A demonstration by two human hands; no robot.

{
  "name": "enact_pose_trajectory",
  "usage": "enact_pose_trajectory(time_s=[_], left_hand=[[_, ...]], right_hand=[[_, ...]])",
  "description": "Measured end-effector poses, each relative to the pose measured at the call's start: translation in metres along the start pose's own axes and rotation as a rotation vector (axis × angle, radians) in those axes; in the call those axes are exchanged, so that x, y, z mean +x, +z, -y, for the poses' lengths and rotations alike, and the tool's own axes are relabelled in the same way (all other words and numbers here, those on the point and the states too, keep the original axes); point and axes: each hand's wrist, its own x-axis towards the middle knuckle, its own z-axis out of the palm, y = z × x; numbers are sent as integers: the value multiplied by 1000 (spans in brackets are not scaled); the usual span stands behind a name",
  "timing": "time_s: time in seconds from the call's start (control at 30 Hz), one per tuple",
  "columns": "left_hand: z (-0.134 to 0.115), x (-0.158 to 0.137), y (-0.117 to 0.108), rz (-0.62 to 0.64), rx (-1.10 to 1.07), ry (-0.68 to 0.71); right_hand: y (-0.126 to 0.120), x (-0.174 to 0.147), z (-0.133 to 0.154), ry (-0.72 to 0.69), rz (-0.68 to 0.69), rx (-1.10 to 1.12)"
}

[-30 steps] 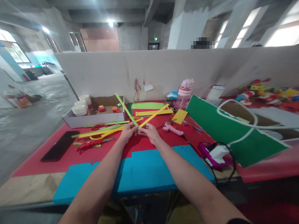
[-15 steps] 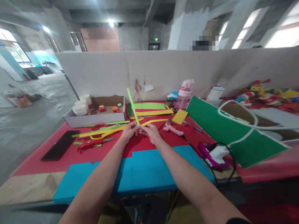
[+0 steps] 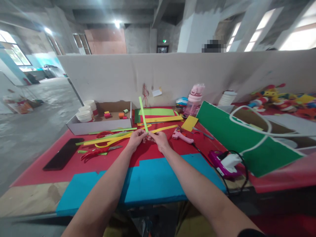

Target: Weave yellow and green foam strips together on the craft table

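Observation:
A narrow light-green paper strip (image 3: 143, 113) stands up from between my two hands, leaning slightly left at its top. My left hand (image 3: 137, 138) pinches its lower end with thumb and finger. From the other side my right hand (image 3: 158, 139) pinches the same end, the fingertips of both hands almost touching. Just left of my hands lie yellow-handled scissors (image 3: 108, 142) and red-handled scissors (image 3: 96, 152), among loose green and yellow strips. A pink glue gun (image 3: 182, 135) rests to the right of my right hand.
A shallow box (image 3: 98, 126) with paper cups and small colored rolls stands back left. A black phone (image 3: 63, 154) lies at left, blue sheets (image 3: 158, 181) in front. On the right are a purple power strip (image 3: 223, 166), cables and a green board (image 3: 237, 135). A pink bottle (image 3: 195, 98) stands behind.
The top of the green strip has swung a little to the right and is more upright. Both hands hold nearly the same place.

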Motion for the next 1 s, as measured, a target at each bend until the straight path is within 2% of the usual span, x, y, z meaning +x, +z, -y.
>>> enact_pose_trajectory(time_s=[0.4,0.67,1.0], left_hand=[[2,-1,3,-20,-67,19],[1,1,-5,-63,-123,-20],[0,-1,-3,-47,-130,-66]], right_hand=[[0,0,1,-1,-9,-24],[-2,1,4,44,181,70],[-4,1,1,68,149,83]])
